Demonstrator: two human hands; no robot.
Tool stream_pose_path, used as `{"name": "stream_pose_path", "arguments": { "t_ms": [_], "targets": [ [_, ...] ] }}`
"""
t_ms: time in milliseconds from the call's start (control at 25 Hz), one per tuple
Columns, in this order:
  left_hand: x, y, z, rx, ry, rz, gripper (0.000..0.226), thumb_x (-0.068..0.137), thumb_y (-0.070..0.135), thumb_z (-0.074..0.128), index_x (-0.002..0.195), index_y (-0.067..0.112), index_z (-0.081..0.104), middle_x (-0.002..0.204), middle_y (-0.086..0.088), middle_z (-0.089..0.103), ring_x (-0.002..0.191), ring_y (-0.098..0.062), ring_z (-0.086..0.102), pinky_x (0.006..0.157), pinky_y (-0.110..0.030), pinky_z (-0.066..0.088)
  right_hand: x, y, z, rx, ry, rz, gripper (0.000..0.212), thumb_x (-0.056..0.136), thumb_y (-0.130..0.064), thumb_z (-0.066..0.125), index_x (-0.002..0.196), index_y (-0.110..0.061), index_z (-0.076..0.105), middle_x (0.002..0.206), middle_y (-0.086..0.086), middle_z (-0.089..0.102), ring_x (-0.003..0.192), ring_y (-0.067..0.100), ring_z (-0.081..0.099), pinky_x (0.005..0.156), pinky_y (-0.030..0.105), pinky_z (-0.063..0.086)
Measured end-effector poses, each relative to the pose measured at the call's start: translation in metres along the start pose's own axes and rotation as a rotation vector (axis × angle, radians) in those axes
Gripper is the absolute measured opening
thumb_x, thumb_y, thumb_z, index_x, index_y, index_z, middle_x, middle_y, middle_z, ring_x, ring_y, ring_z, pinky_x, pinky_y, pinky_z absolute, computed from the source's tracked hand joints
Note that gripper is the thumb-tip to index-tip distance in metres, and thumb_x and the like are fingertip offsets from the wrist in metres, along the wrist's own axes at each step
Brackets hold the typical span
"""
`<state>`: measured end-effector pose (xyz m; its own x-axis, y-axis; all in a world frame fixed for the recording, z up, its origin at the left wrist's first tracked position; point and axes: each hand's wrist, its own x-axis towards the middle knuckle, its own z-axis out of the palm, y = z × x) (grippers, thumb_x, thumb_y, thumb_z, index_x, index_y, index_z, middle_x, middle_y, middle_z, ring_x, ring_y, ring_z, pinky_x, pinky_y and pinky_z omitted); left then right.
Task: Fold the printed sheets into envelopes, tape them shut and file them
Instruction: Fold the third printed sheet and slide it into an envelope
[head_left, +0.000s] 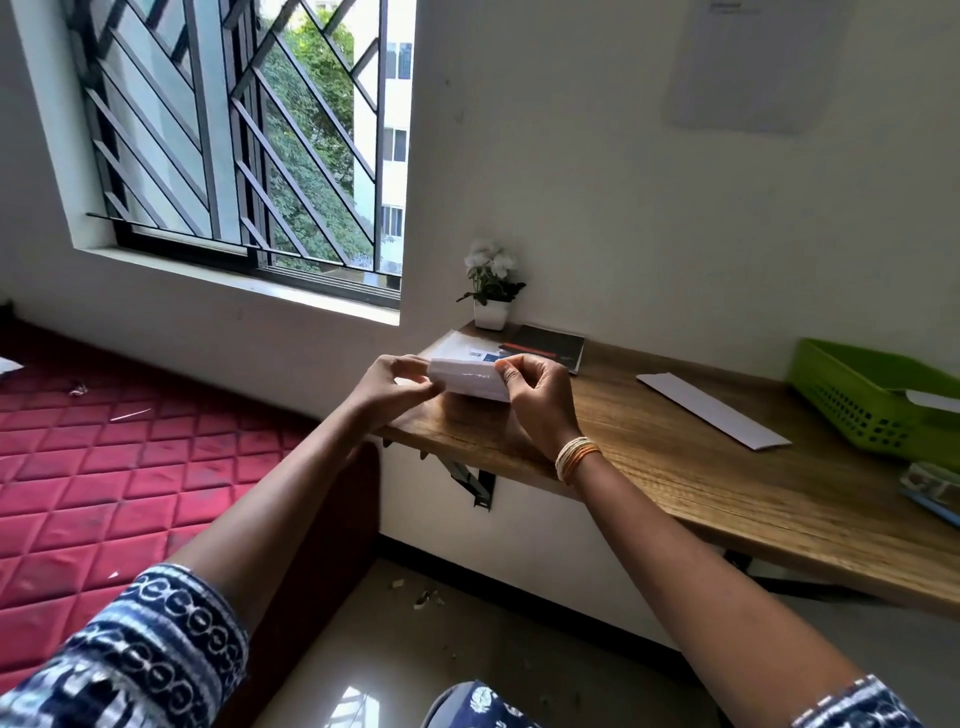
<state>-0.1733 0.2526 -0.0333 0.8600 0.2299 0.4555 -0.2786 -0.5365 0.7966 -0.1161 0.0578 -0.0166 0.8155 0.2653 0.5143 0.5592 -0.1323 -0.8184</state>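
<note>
Your patterned sleeves (156, 660) sit nearest, at the bottom edge, with both forearms reaching out over the tiled floor (467, 644).

Your right hand (535, 395), with banded bangles (575, 457) at the wrist, pinches the right end of the folded white sheet (467, 378), fingers curled over its top edge.

Your left hand (389, 384) pinches the sheet's left end between thumb and fingertips.

The folded sheet is held between both hands, just above the far left corner of the wooden desk (675, 467); you cannot tell if it touches the wood.

On the desk, right of your hands: a long white envelope (711, 410) lying flat. Farther right, a green basket (872, 400) with a white sheet inside. At the right edge, a roll of tape (930, 478), partly cut off.

Beyond your hands: a dark notebook (550, 345) beside a brown parcel (457, 345), then a small potted plant (491, 291) against the wall.

To the left: a red quilted mattress (104, 467). Farthest: a barred window (249, 145).
</note>
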Motion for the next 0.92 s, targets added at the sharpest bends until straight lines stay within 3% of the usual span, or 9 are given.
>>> {"name": "stream_pose_path", "arguments": {
  "t_ms": [80, 160, 200, 280, 440, 560, 640, 760, 920],
  "targets": [
    [-0.001, 0.001, 0.001, 0.082, -0.008, 0.009, 0.052, 0.057, 0.054, 0.074, 0.092, 0.015, 0.076, 0.093, 0.004, 0.072, 0.084, -0.009, 0.064, 0.083, -0.026, 0.051, 0.0, -0.013, -0.005, 0.14, 0.079, 0.008, 0.012, 0.09, -0.01, 0.06, 0.087, -0.007, 0.071, 0.086, 0.001, 0.067, 0.082, 0.013, 0.059, 0.07, 0.021, 0.053],
    [-0.001, 0.003, 0.002, 0.12, -0.011, 0.017, 0.025, 0.067, 0.039, 0.081, 0.087, 0.024, 0.076, 0.092, 0.007, 0.072, 0.086, -0.011, 0.066, 0.087, -0.034, 0.054, 0.007, -0.029, -0.014, 0.245, 0.177, -0.002, 0.016, 0.09, -0.002, 0.054, 0.09, -0.004, 0.07, 0.081, 0.001, 0.065, 0.074, 0.009, 0.056, 0.06, 0.012, 0.047],
    [-0.001, 0.006, 0.003, 0.128, -0.022, 0.03, 0.014, 0.071, 0.032, 0.08, 0.083, 0.03, 0.075, 0.093, 0.008, 0.072, 0.087, -0.013, 0.067, 0.088, -0.037, 0.054, 0.013, -0.037, -0.019, 0.275, 0.231, -0.02, 0.019, 0.09, 0.001, 0.052, 0.09, -0.003, 0.07, 0.077, -0.001, 0.064, 0.069, 0.006, 0.053, 0.059, 0.011, 0.045],
    [-0.001, 0.015, 0.006, 0.17, -0.034, 0.058, 0.016, 0.072, 0.032, 0.08, 0.08, 0.043, 0.072, 0.095, 0.014, 0.071, 0.086, -0.016, 0.066, 0.084, -0.037, 0.055, 0.029, -0.056, -0.034, 0.297, 0.328, -0.07, 0.022, 0.089, 0.004, 0.049, 0.09, -0.004, 0.07, 0.076, -0.004, 0.063, 0.068, 0.004, 0.054, 0.066, 0.015, 0.046],
    [0.009, 0.046, 0.021, 0.231, -0.035, 0.187, 0.019, 0.073, 0.032, 0.079, 0.09, 0.025, 0.075, 0.096, 0.006, 0.072, 0.076, -0.012, 0.061, 0.07, -0.027, 0.051, 0.06, -0.088, -0.069, 0.363, 0.441, -0.113, 0.022, 0.091, 0.0, 0.05, 0.08, -0.011, 0.065, 0.074, -0.004, 0.059, 0.071, 0.006, 0.053, 0.071, 0.021, 0.045],
    [0.015, 0.077, 0.033, 0.191, -0.002, 0.218, 0.02, 0.075, 0.029, 0.078, 0.065, 0.014, 0.071, 0.051, 0.006, 0.054, 0.048, 0.003, 0.046, 0.051, -0.015, 0.035, 0.076, -0.101, -0.098, 0.486, 0.462, -0.088, 0.025, 0.092, -0.01, 0.052, 0.071, -0.02, 0.06, 0.071, -0.004, 0.054, 0.072, 0.012, 0.049, 0.071, 0.027, 0.043],
    [0.021, 0.096, 0.041, 0.22, 0.034, 0.24, 0.026, 0.075, 0.025, 0.079, 0.057, 0.012, 0.065, 0.041, 0.002, 0.043, 0.039, 0.0, 0.038, 0.045, -0.014, 0.028, 0.077, -0.108, -0.118, 0.559, 0.481, -0.081, 0.024, 0.09, -0.009, 0.049, 0.07, -0.019, 0.057, 0.07, -0.002, 0.049, 0.072, 0.015, 0.045, 0.068, 0.028, 0.039],
    [0.032, 0.119, 0.048, 0.348, 0.072, 0.258, 0.046, 0.077, 0.036, 0.075, 0.046, 0.019, 0.047, 0.048, 0.003, 0.043, 0.045, -0.012, 0.036, 0.047, -0.025, 0.026, 0.072, -0.113, -0.144, 0.62, 0.532, -0.078, 0.026, 0.086, -0.004, 0.044, 0.064, -0.018, 0.049, 0.067, -0.001, 0.041, 0.065, 0.013, 0.037, 0.059, 0.025, 0.03],
    [0.046, 0.131, 0.061, 0.527, 0.198, 0.293, 0.026, 0.085, 0.047, 0.061, 0.075, 0.026, 0.071, 0.075, -0.002, 0.068, 0.073, -0.025, 0.063, 0.057, -0.028, 0.039, 0.061, -0.103, -0.169, 0.589, 0.584, -0.07, 0.029, 0.086, -0.002, 0.04, 0.064, -0.019, 0.048, 0.07, 0.001, 0.044, 0.068, 0.015, 0.041, 0.059, 0.024, 0.029]
  ]
}}
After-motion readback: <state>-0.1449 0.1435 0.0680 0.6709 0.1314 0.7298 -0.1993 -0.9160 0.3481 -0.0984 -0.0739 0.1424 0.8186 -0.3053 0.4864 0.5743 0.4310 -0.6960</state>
